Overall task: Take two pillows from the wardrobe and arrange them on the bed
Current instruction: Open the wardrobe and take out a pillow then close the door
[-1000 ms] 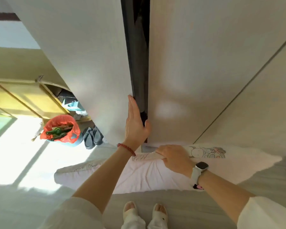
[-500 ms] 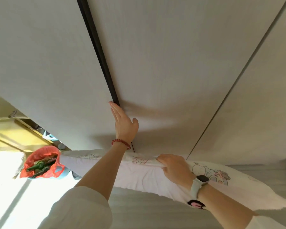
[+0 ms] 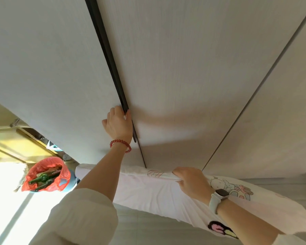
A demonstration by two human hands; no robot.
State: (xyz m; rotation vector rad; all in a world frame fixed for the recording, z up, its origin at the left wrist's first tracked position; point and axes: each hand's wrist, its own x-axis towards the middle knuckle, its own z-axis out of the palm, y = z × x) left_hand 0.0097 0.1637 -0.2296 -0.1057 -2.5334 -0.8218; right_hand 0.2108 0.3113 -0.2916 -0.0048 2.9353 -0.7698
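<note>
Left hand curls its fingers round the wardrobe door edge; right hand pinches the pillow, near the wardrobe. One pinched edge might slip, dropping it.

The left arm reaches up and forward, and the left hand has its fingers curled on the dark edge of the wardrobe door, with a red bead bracelet on the wrist. The right arm stretches forward lower down, a watch on its wrist. The right hand, knuckles up, grips the top edge of the white pillow.
</note>
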